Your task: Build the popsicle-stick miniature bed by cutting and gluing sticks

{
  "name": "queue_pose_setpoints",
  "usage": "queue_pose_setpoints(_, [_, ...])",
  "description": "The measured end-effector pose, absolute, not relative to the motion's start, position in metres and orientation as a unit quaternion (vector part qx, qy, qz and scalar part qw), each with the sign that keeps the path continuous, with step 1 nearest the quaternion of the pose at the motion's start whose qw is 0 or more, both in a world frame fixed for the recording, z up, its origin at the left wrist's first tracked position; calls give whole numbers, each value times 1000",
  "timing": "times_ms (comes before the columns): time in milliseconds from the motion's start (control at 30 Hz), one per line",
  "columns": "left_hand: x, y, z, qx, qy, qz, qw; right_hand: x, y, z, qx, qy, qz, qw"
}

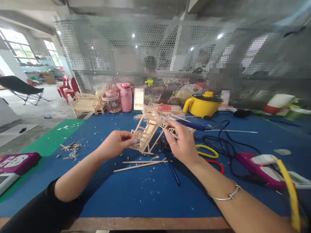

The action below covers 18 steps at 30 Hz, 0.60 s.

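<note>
Stick model (148, 131) held tilted above the blue mat (136, 191), both hands engaged.

Risk, judged: the frame is light and thin-jointed, so uneven pressure could snap a rung or drop it among the loose sticks (142, 164) just below. Left hand (114, 144) pinches the model's lower left edge, fingers pressed together; right hand (182, 142) grips its right side, fingers curled. Joints under the fingers are hidden; the model's far end merges with clutter behind it.
</note>
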<state>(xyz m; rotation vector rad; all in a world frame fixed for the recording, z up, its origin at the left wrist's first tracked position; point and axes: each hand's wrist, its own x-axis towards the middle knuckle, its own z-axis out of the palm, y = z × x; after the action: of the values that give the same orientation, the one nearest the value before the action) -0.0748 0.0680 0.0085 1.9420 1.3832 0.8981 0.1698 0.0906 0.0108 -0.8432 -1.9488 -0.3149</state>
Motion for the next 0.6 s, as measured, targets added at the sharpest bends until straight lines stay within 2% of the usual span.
queue_pose_setpoints(133, [-82, 83, 35, 711, 541, 385, 231, 171, 94, 10, -372, -779, -113, 492])
queue_pose_setpoints(300, [-83, 93, 72, 756, 545, 349, 100, 167, 99, 7, -427, -783, -7, 453])
queue_pose_setpoints(467, [-83, 95, 72, 797, 537, 276, 6, 154, 101, -4, -496, -810, -7, 312])
queue_pose_setpoints(600, [-89, 93, 50, 793, 556, 249, 4, 151, 99, -7, -487, -842, -16, 233])
